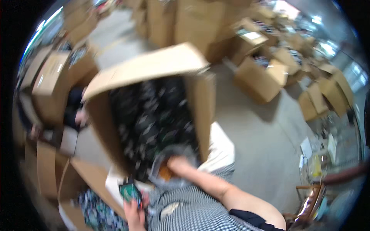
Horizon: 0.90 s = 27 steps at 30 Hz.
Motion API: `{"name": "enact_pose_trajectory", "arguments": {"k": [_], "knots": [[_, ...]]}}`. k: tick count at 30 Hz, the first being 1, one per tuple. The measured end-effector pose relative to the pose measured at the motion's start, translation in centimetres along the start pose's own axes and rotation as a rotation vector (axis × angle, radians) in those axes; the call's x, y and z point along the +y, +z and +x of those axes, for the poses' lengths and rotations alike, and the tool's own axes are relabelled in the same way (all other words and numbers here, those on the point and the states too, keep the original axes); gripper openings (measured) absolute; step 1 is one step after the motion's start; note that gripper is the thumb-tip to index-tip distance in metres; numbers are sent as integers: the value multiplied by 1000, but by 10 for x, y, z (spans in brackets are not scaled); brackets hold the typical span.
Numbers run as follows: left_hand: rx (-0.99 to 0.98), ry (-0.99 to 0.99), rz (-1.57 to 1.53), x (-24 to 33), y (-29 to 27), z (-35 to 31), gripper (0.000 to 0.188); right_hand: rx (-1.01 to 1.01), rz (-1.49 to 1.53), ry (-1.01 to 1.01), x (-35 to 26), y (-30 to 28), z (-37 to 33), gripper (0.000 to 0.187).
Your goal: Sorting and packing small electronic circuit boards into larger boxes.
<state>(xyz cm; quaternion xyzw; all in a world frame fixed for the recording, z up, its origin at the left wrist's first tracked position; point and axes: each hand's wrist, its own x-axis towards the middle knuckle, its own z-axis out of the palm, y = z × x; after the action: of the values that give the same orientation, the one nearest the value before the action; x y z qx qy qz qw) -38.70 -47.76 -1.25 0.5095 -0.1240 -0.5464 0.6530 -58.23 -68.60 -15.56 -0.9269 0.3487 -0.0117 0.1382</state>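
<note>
My left hand (134,212) is closed around a small green and black packet (130,191) at the lower left. A clear plastic tub or bag (155,173) with orange contents (165,172) sits near my lap, and my right hand (180,165) reaches into it. The fingers of that hand are blurred and partly hidden. Just beyond stands a large cardboard box (202,111), tilted toward me with its flap raised. It is filled with many dark, shiny wrapped pieces (152,111), too blurred to name.
At the lower left, an open carton (92,173) holds many small green and dark packets (102,213). Another person's hand (81,116) shows beside the cartons (50,77) on the left. More open boxes (258,79) stand on the grey floor (250,127) to the right.
</note>
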Motion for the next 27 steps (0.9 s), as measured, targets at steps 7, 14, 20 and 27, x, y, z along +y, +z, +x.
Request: {"name": "enact_pose_trajectory", "arguments": {"k": [7, 14, 20, 27], "knots": [[103, -197, 76, -6, 3, 13, 28, 427, 182, 48, 2, -10, -15, 6], [24, -470, 22, -30, -13, 49, 16, 484, 276, 19, -10, -48, -21, 9], [-64, -372, 7, -4, 55, 25, 19, 403, 620, -195, -66, -101, -20, 14], [-109, -449, -28, 4, 49, 22, 27, 91, 997, -91, -72, -110, -24, 16]]}}
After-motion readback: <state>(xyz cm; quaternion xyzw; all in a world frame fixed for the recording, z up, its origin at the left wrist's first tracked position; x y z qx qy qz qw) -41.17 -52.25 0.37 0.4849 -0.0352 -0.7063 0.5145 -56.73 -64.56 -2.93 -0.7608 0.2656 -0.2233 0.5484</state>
